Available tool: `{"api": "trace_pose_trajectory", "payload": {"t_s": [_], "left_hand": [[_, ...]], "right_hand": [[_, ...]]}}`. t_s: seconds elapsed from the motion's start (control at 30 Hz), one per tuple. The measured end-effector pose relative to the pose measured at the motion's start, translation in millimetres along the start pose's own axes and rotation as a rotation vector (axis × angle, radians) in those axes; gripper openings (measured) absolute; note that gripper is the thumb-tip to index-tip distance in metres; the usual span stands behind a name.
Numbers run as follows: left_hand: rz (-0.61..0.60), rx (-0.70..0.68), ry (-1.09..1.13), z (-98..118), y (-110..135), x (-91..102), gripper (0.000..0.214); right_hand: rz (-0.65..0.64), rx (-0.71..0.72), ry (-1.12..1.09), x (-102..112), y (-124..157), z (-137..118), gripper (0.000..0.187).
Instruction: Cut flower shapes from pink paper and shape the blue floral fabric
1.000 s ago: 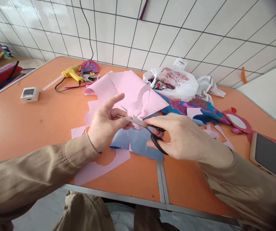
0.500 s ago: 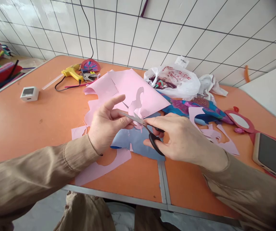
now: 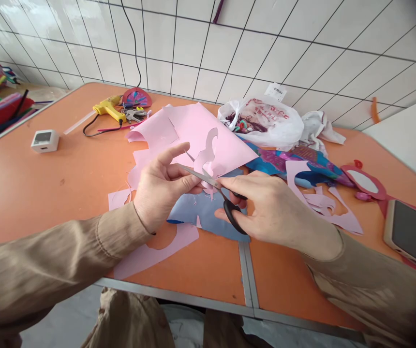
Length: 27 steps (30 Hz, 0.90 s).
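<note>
My right hand (image 3: 266, 205) grips black-handled scissors (image 3: 234, 217), thumb and fingers at the loops, the forefinger along the pivot. The blades point left toward my left hand (image 3: 166, 188). Between thumb and fingers, my left hand pinches a small curled strip of pink craft foam (image 3: 208, 152), partly hidden behind the blades. Below the hands lies a blue-grey sheet (image 3: 208, 217) with small notches. A large pink sheet (image 3: 197, 125) spreads behind them. Under my left forearm rests a pink offcut (image 3: 160, 251) with a curved edge.
A yellow glue gun (image 3: 110, 108), keys (image 3: 135, 114) and a white cube (image 3: 44, 141) are at the left. At the back stands a white plastic bag (image 3: 266, 123). Pink scraps (image 3: 324, 205), a red-framed mirror (image 3: 364, 181) and a phone (image 3: 414, 237) lie at the right.
The pink strip has shifted very slightly up and left at the blades. Both hands keep nearly the same pose.
</note>
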State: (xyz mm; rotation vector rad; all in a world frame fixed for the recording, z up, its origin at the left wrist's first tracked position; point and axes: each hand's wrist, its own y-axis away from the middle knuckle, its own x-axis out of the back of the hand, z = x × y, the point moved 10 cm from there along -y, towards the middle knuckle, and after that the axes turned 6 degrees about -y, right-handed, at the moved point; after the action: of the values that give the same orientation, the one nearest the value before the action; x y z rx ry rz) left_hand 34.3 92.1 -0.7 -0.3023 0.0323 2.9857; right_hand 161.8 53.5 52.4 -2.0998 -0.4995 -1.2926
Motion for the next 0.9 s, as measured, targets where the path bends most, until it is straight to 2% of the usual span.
{"api": "trace_pose_trajectory", "payload": {"t_s": [0.37, 0.63, 0.9], "left_hand": [[0.044, -0.024, 0.025, 4.0, 0.5, 3.5, 0.07], [0.055, -0.002, 0.016, 0.1, 0.5, 4.7, 0.066], [0.044, 0.029, 0.044, -1.9, 0.2, 2.8, 0.068]], "right_hand": [[0.019, 0.013, 0.061, 4.6, 3.1, -2.4, 0.016], [0.024, 0.021, 0.118, 2.5, 2.5, -2.3, 0.013], [0.061, 0.055, 0.13, 3.7, 3.7, -4.7, 0.02]]}}
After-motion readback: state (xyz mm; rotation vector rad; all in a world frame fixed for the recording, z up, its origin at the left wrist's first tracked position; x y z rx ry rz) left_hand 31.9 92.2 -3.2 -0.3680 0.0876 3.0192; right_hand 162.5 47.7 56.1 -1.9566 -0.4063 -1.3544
